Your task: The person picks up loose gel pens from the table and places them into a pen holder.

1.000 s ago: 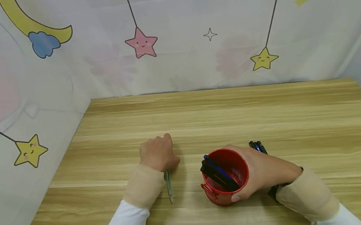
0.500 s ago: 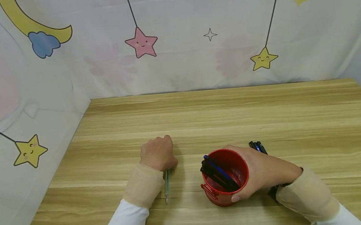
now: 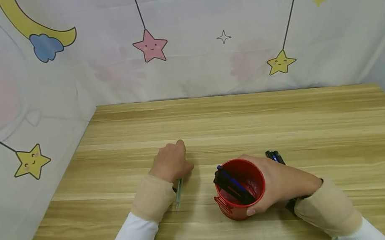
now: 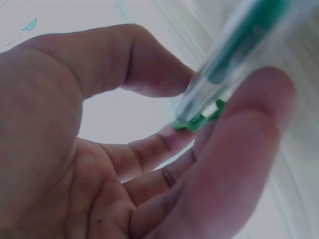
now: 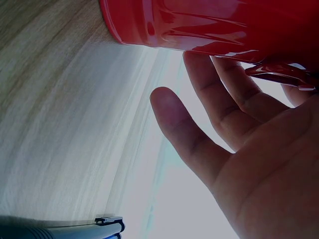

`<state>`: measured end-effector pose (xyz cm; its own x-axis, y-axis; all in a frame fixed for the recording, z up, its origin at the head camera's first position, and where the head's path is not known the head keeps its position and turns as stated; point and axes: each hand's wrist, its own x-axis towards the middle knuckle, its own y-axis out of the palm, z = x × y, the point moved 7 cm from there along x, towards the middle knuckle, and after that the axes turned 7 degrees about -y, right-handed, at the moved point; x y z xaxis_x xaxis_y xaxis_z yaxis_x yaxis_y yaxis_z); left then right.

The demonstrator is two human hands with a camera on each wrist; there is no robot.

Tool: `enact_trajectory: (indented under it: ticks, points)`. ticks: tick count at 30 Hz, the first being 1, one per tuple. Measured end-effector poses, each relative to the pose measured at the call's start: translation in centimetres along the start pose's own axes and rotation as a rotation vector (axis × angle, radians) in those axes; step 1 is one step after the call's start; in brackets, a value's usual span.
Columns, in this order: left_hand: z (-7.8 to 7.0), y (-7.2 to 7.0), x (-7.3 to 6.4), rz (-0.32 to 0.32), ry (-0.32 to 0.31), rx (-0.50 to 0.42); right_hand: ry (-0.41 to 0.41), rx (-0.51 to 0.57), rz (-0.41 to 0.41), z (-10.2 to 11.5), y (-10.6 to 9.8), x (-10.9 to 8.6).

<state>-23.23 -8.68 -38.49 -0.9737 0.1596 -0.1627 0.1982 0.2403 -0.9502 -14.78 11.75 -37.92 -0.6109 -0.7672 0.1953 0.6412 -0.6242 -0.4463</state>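
My left hand [image 3: 171,162] pinches a clear pen with a green part inside [image 3: 180,194] between thumb and fingers over the table. In the left wrist view the pen [image 4: 232,59] slants up to the right from the fingertips. The small red bucket [image 3: 235,213] stands to its right, with several dark pens [image 3: 235,187] leaning inside, one of them blue. My right hand [image 3: 276,178] grips the bucket from its right side, thumb at the front. In the right wrist view, fingers [image 5: 214,89] reach behind the red wall and one finger stands off it.
More dark pens [image 3: 275,156] lie on the wooden table [image 3: 193,124] behind and under the right forearm; a pen end [image 5: 99,229] shows low in the right wrist view. Printed cloth walls [image 3: 199,68] enclose the table at the back and both sides.
The left hand shifts slightly, and the pen's lower end swings left and rises a little. The right hand and bucket stay put.
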Motion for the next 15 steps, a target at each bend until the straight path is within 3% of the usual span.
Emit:
enact_trajectory:
  ticks: [15]
  points:
    - [-0.39, -0.36, -0.08, -0.025, 0.052, -0.098, 0.009, -0.01, -0.008, 0.04, -0.11, -0.08]
